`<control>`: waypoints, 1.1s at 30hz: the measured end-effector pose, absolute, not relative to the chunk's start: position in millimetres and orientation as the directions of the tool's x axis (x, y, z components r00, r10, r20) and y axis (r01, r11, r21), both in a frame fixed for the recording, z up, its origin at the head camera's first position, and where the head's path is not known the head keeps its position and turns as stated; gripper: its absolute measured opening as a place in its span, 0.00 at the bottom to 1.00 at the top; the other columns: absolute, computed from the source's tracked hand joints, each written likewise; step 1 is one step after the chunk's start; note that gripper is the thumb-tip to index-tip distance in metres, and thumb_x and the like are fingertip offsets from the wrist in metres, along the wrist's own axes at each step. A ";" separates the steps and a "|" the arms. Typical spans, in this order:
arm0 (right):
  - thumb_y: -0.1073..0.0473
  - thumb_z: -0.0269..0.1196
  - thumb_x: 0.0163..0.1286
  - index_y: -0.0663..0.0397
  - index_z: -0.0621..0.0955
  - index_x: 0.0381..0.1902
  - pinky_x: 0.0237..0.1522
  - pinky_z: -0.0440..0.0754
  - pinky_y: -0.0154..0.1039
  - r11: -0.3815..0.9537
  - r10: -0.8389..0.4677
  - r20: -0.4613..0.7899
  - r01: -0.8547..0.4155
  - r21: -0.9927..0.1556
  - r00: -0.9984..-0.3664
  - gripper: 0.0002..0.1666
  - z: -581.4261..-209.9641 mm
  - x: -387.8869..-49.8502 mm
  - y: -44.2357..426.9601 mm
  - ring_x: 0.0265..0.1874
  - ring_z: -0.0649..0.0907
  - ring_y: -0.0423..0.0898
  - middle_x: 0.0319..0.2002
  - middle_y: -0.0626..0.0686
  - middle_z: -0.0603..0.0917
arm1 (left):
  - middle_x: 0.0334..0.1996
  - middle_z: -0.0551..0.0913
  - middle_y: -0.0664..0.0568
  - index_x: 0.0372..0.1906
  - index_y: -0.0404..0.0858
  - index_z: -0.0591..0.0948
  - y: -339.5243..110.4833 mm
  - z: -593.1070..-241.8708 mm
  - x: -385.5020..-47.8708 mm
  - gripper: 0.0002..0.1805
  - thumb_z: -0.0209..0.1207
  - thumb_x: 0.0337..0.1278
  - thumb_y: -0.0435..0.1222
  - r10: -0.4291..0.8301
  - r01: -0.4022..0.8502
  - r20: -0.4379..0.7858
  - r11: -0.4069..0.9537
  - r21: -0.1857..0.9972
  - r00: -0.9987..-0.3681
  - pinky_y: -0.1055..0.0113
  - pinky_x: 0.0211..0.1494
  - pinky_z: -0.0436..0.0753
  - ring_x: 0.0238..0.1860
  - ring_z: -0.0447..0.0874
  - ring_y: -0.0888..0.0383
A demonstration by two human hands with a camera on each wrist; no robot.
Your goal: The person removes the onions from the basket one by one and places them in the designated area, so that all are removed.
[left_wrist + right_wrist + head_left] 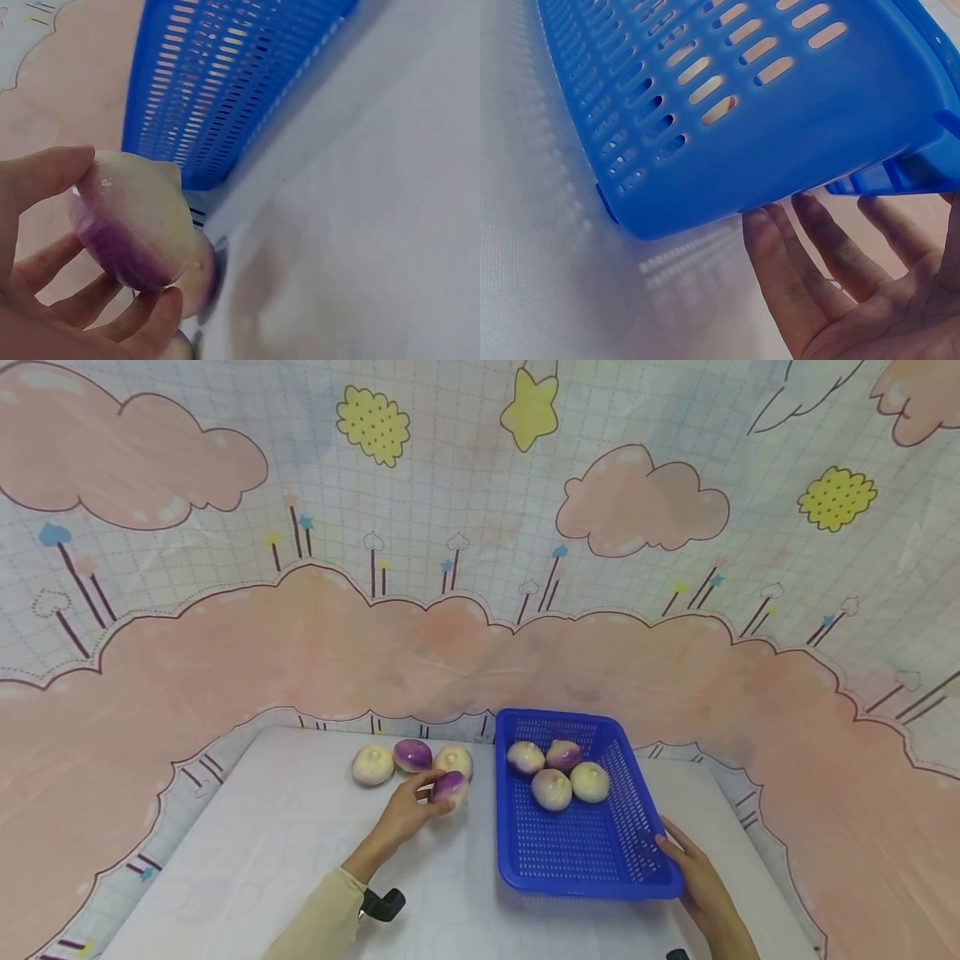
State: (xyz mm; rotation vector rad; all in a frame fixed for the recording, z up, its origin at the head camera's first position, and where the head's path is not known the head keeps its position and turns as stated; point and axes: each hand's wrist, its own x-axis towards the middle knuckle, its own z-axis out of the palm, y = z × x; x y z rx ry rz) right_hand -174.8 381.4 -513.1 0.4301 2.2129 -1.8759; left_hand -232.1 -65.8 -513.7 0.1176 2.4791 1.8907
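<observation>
White counter (255, 843); printed backdrop (465, 485) along its far, left and right sides. Print: pink cloud (135, 452) far left, smaller pink cloud (645, 506) right of centre, yellow star (531, 414) between them, scalloped pink band (420, 660) lower down.

Tabletop setup, room type unclear: white table (247, 835), cartoon cloud-print backdrop (442, 660) behind.
</observation>
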 end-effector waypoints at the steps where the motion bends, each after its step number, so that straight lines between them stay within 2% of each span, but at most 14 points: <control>1: 0.37 0.55 0.72 0.42 0.51 0.79 0.61 0.80 0.48 0.147 0.086 -0.341 0.351 -0.925 -0.936 0.46 -513.2 -174.7 381.4 0.66 0.74 0.57 0.76 0.65 0.57 | 0.63 0.77 0.41 0.61 0.39 0.77 -65.8 -515.5 -232.7 0.30 0.70 0.51 0.34 0.072 0.041 0.023 0.263 0.964 -0.997 0.53 0.57 0.82 0.60 0.79 0.42; 7: 0.37 0.54 0.73 0.41 0.52 0.79 0.61 0.80 0.47 0.144 0.084 -0.337 0.346 -0.927 -0.938 0.44 -513.9 -174.5 382.3 0.66 0.75 0.56 0.76 0.64 0.58 | 0.63 0.76 0.41 0.62 0.38 0.76 -65.6 -524.2 -236.0 0.31 0.70 0.51 0.35 0.069 0.010 -0.012 0.300 0.954 -0.998 0.51 0.59 0.81 0.61 0.78 0.40; 17: 0.37 0.54 0.73 0.42 0.52 0.79 0.62 0.79 0.50 0.145 0.081 -0.336 0.344 -0.928 -0.939 0.44 -515.7 -174.6 382.6 0.68 0.72 0.60 0.76 0.64 0.57 | 0.64 0.75 0.38 0.63 0.37 0.76 -61.7 -533.8 -242.5 0.31 0.69 0.51 0.33 0.079 -0.038 -0.068 0.331 0.943 -0.995 0.46 0.62 0.79 0.63 0.75 0.37; 23: 0.37 0.54 0.73 0.42 0.51 0.79 0.66 0.75 0.53 0.143 0.070 -0.339 0.346 -0.927 -0.938 0.45 -515.9 -174.9 381.7 0.72 0.65 0.64 0.77 0.63 0.55 | 0.63 0.76 0.37 0.62 0.36 0.76 -61.7 -537.0 -245.0 0.30 0.69 0.50 0.33 0.086 -0.026 -0.060 0.357 0.934 -0.994 0.46 0.60 0.80 0.62 0.75 0.36; 29: 0.39 0.53 0.74 0.43 0.51 0.79 0.68 0.72 0.53 0.143 0.060 -0.318 0.324 -0.935 -0.946 0.44 -515.9 -176.1 382.7 0.73 0.64 0.62 0.77 0.62 0.55 | 0.62 0.76 0.35 0.61 0.35 0.76 -64.6 -534.7 -247.3 0.31 0.70 0.49 0.33 0.076 0.015 -0.017 0.402 0.915 -0.997 0.46 0.60 0.80 0.62 0.75 0.34; 33: 0.39 0.53 0.74 0.44 0.50 0.79 0.69 0.71 0.53 0.146 0.055 -0.314 0.319 -0.936 -0.948 0.43 -515.8 -175.9 383.2 0.74 0.63 0.63 0.77 0.62 0.54 | 0.65 0.74 0.35 0.63 0.35 0.75 -68.4 -532.0 -246.7 0.33 0.70 0.49 0.37 0.056 -0.008 -0.034 0.416 0.909 -0.998 0.45 0.62 0.79 0.64 0.73 0.33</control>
